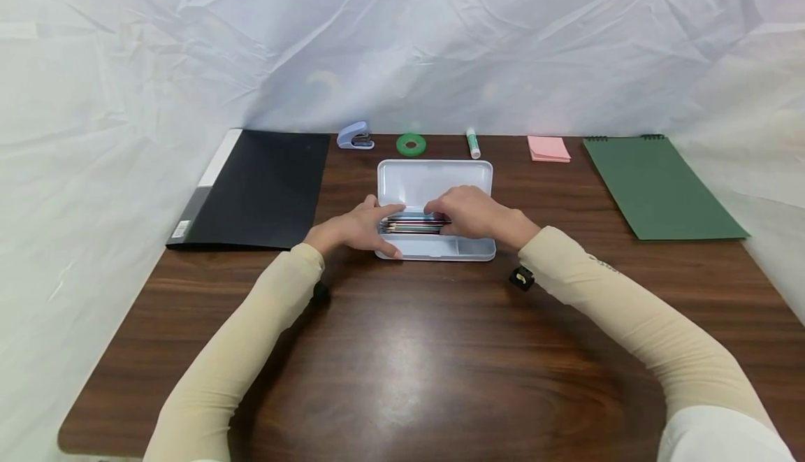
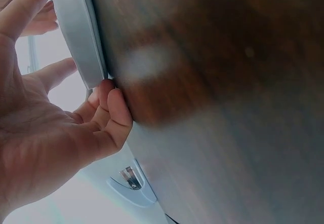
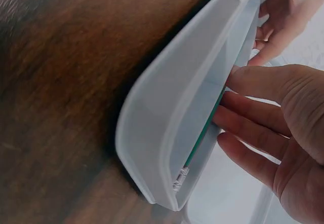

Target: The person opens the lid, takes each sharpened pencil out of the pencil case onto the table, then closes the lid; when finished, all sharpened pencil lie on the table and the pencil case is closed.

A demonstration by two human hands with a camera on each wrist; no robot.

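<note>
A white pencil case (image 1: 415, 249) lies on the table with its lid (image 1: 434, 175) tipped back. Several coloured pencils (image 1: 411, 226) lie side by side in its long compartment. At the case's left end my left hand (image 1: 358, 228) holds it, thumb along the front wall and fingers around the end, as the left wrist view shows. My right hand (image 1: 468, 210) reaches into the case from the right. Its thumb and fingers pinch a green pencil (image 3: 202, 133) with a white-tipped end; the part under the fingertips is hidden.
Behind the case stand a blue stapler (image 1: 356, 136), a green tape roll (image 1: 411, 144), a glue stick (image 1: 473, 143) and pink sticky notes (image 1: 549, 148). A black folder (image 1: 264, 189) lies left, a green spiral pad (image 1: 663, 189) right. A white sheet (image 1: 402, 42) hangs behind the table.
</note>
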